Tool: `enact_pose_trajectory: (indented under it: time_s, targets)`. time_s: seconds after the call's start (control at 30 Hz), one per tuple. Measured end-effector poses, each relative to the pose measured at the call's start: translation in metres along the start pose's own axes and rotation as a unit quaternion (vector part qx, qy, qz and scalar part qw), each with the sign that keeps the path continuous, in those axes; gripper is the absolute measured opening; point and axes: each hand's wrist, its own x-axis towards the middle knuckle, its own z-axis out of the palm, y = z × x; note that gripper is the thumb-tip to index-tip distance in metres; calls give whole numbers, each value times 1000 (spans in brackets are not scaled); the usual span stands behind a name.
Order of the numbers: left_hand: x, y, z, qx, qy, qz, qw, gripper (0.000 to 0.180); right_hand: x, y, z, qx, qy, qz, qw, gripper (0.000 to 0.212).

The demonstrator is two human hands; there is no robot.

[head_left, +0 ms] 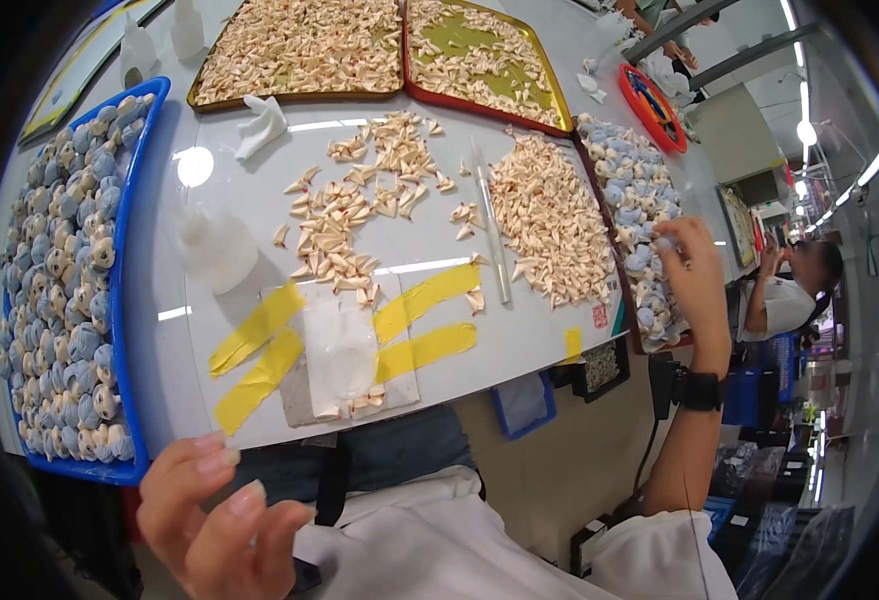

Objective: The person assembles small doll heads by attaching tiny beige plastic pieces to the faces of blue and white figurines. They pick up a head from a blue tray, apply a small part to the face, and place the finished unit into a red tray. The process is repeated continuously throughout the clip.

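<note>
My left hand (225, 520) hovers in front of the table's near left edge, fingers loosely bent and apart, with nothing visible in them. At the far right my right hand (695, 265) reaches over a tray of small blue-and-cream figures (635, 200). Its thumb and fingers close round one small blue-and-cream figure (666, 243), partly hidden by the fingers. Cream, pointed small pieces with reddish tips lie in a loose pile (335, 235) and a denser pile (550, 220). A white pad (340, 345), held down by yellow tape strips (425, 350), lies at the near edge with a few pieces on it.
A blue tray (130, 400) full of blue-and-cream figures stands at left. Two trays of cream pieces (305, 45) (485, 60) sit at the back. A squeeze bottle (218, 250), crumpled tissue (261, 126), clear rod (492, 235) and red round basket (652, 108) are around. Another person (775, 300) sits at right.
</note>
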Motion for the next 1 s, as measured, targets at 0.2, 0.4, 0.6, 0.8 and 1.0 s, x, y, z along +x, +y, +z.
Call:
enact_pose_trajectory:
  time_s: [0.2, 0.4, 0.6, 0.8, 1.0]
  targets:
    - [3, -57, -79, 332, -15, -80, 940, 34, 2, 6, -8, -91, -3, 26, 996, 22]
    - [1, -117, -113, 280, -9, -285, 917, 47, 14, -63, 12, 121, -75, -46, 989, 21]
    - [22, -107, -105, 432, -132, -288, 844, 49, 32, -66, 47, 76, -137, -27, 987, 18]
    - [27, -83, -86, 456, -142, -279, 833, 39, 31, -56, 52, 103, -56, -71, 991, 10]
    - [32, -64, -103, 380, -181, -279, 863, 36, 27, -65, 51, 164, -8, -32, 986, 8]
